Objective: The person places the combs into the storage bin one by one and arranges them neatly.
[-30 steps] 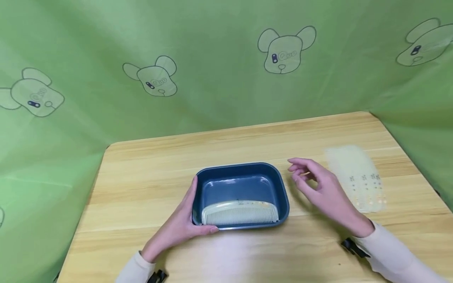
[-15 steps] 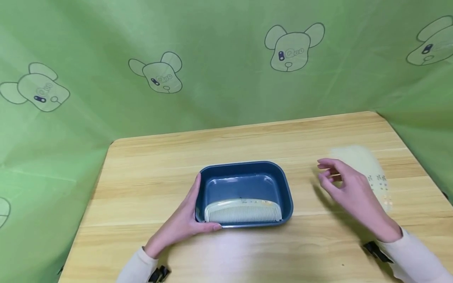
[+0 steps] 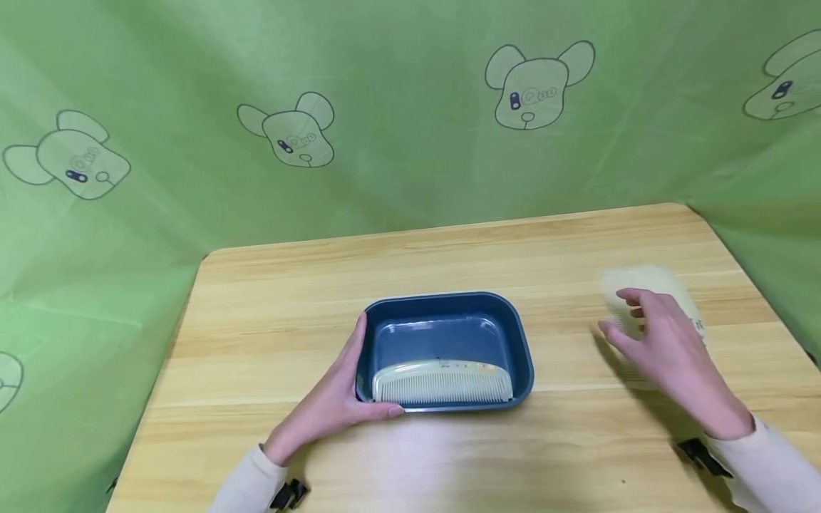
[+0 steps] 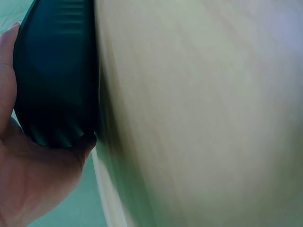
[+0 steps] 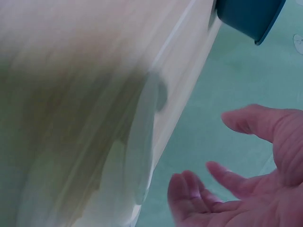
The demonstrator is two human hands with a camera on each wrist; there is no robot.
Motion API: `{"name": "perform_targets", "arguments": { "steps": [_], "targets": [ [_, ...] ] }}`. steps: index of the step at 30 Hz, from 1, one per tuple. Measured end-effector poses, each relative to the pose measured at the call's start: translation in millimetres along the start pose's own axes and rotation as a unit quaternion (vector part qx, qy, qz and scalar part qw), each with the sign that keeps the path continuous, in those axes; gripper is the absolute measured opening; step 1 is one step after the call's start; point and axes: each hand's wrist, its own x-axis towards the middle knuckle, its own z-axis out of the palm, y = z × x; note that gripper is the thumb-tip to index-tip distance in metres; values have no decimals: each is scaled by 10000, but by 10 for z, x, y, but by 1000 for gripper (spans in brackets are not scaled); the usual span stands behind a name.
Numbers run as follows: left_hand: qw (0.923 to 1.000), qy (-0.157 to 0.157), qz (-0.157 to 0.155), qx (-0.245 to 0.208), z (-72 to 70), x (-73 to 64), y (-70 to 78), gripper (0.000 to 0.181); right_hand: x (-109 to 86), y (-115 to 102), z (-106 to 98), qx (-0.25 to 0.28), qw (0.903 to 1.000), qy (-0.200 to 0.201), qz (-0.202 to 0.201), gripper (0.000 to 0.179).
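Wooden table (image 3: 276, 320), green drape (image 3: 410, 178) behind; left hand (image 3: 343, 399) grips blue tray (image 3: 524, 363), one comb (image 3: 442, 385) inside just right of it; right hand (image 3: 673, 349), fingers parted, empty, hovers above loose combs (image 3: 648, 278): likely a reach, next needing lowering and pinching.

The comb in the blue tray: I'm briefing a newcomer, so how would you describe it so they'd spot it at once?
On the wooden table, find the blue tray gripped by the left hand. Inside, along the side nearest the person, sits one pale comb. Unlike the other combs, which lie on the table by the right hand, it is in the tray.
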Motion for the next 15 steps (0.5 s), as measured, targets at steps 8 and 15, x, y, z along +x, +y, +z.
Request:
{"name": "perform_targets", "arguments": {
  "steps": [8,15],
  "targets": [
    [10000,18,29,48,6,-6,0,147,-16,131,-13,-202,9996,-202,57,70],
    [9999,17,-46,104,5,-8,2,147,-7,200,-29,-248,9984,-450,239,72]
  ]
}}
